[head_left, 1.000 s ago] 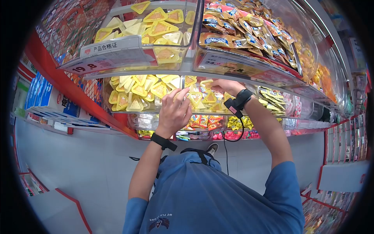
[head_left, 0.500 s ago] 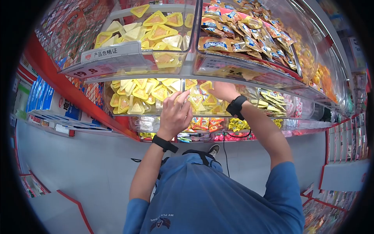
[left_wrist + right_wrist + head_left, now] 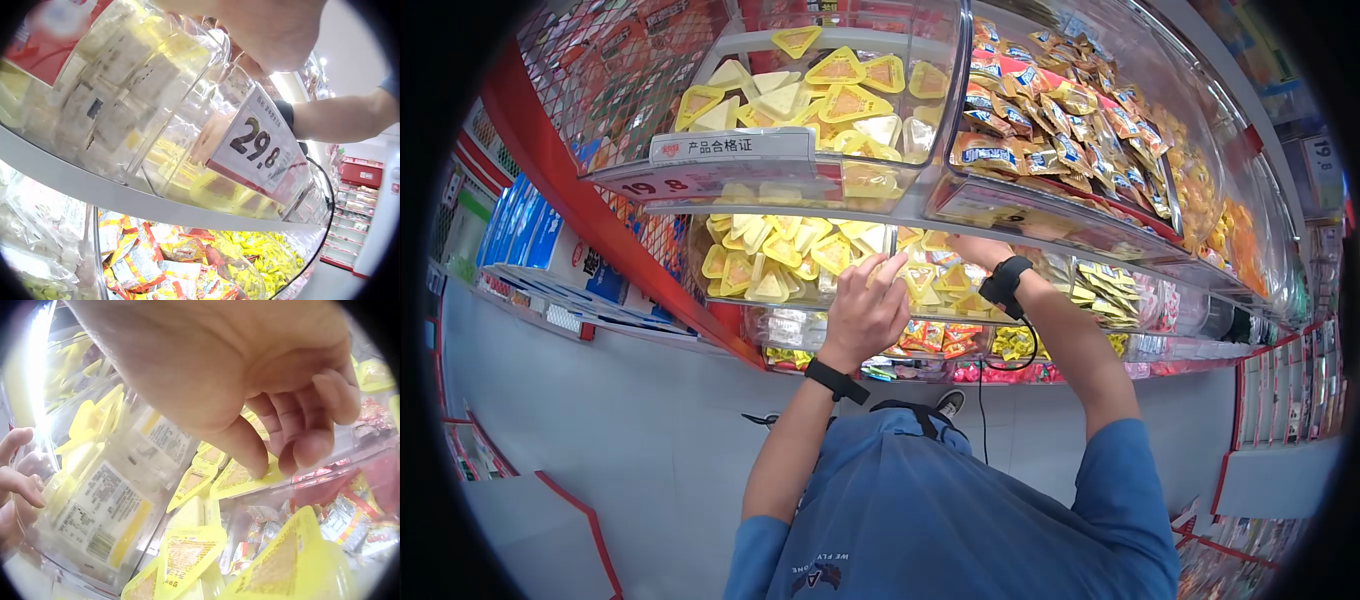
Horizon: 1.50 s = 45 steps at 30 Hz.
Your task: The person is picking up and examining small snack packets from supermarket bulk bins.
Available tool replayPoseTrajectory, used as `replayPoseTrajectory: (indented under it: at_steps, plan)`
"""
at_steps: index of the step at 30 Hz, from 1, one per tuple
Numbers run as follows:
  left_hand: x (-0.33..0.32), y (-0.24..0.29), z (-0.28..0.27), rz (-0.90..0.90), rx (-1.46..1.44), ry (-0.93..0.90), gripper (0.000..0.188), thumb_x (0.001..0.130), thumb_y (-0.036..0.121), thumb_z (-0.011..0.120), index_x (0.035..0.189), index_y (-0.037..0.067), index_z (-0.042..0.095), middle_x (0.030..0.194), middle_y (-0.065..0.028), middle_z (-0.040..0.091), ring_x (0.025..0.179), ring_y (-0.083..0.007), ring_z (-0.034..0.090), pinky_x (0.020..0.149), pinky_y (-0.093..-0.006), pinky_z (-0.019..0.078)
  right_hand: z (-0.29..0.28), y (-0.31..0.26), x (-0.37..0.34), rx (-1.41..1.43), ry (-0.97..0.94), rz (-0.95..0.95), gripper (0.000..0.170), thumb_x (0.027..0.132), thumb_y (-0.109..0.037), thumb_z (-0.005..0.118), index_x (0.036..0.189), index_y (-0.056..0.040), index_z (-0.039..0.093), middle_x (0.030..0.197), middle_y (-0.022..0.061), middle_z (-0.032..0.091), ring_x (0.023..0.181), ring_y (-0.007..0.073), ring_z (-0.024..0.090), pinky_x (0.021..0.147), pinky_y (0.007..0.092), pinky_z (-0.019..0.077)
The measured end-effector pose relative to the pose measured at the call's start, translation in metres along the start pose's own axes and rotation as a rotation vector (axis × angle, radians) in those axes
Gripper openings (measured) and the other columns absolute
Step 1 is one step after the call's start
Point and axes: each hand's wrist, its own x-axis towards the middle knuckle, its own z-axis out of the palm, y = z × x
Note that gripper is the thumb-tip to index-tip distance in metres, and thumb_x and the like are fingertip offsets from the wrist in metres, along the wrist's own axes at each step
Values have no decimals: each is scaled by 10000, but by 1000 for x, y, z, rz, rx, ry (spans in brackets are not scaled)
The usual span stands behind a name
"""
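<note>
My right hand [image 3: 982,250] reaches into a clear bin on the middle shelf, partly hidden by the shelf above. In the right wrist view its thumb and curled fingers pinch the edge of a yellow triangular snack pack [image 3: 244,482]. More triangular packs [image 3: 187,553] lie loosely below it. My left hand [image 3: 866,312] is at the bin's front, its fingers loosely bent by the rim and clear divider. Through the clear plastic, the right wrist view shows the left fingers [image 3: 22,484]. A 29.8 price card [image 3: 253,144] sits on the bin front.
The upper shelf [image 3: 900,208] overhangs the hands, with bins of triangular packs [image 3: 840,100] and brown-wrapped snacks [image 3: 1050,120]. Orange-and-red packets [image 3: 140,262] fill a bin below. A red mesh-sided frame [image 3: 610,240] stands left. A black cable [image 3: 329,187] hangs from the right wrist.
The head view has shifted, so the shelves appear farther right and lower. My right wrist has turned while the hand stays in the bin. The left hand keeps its place by the rim.
</note>
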Motion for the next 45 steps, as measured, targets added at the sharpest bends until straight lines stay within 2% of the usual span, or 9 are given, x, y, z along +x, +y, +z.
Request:
replayPoseTrajectory:
  at_steps: [2,7,8,11,14,20,32,39,45]
  plan:
    - [-1,0,1,4,6,7,218,748,139,636,947,56,607,1275,-76,494,1164,-274,461,929,-425,367,8,14,3,20,141,-74,271,854,-276,556,906,-16,609,924,178,642,847,332,606,738,439,466]
    - [-2,-1,2,-3,-2,7,215,742,131,638,940,56,604,1277,-74,493,1162,-273,460,931,-423,370,-9,-12,-19,-253,28,-210,495,811,-395,621,1131,-22,563,1059,214,616,1018,374,573,887,437,449]
    - [-2,-1,3,-5,3,6,214,742,130,638,939,57,604,1277,-74,493,1161,-273,461,932,-422,370,-4,-15,-20,-301,57,-205,527,773,-383,687,1069,43,599,1123,231,598,1050,395,561,907,455,437]
    - [-1,1,2,-9,6,8,209,739,123,639,936,64,602,1278,-72,491,1158,-274,463,935,-418,371,-14,-36,-17,-594,-114,-249,343,754,-176,612,1017,42,593,985,206,625,954,339,610,828,427,484]
    - [-1,0,3,-3,8,16,207,738,117,638,935,67,599,1278,-70,489,1154,-274,465,935,-415,372,-4,-37,-19,-705,248,-479,254,739,-77,544,966,27,591,928,186,626,902,320,623,793,404,499]
    - [0,0,4,-3,26,22,201,740,115,640,932,69,602,1280,-69,486,1152,-273,465,930,-414,375,-6,-27,-6,-602,257,-580,292,787,-80,520,1064,2,562,965,175,626,930,313,622,818,399,492]
    - [-1,-1,5,-8,6,26,189,742,118,639,919,61,611,1268,-66,501,1147,-274,471,923,-415,380,-17,-7,-10,-396,169,-413,328,845,-61,461,1159,11,520,1044,242,604,965,374,595,833,446,468]
    - [0,-2,3,-4,4,21,189,742,125,635,917,61,605,1270,-68,497,1148,-275,469,929,-418,375,1,17,-3,-592,397,-577,236,787,-88,500,959,26,616,932,225,624,875,347,609,797,455,475]
    - [0,0,4,-8,9,18,186,746,132,633,915,62,602,1274,-68,494,1154,-273,464,930,-421,374,-6,0,0,-560,187,-474,233,832,-73,457,1027,5,557,951,214,618,903,330,618,782,425,486]
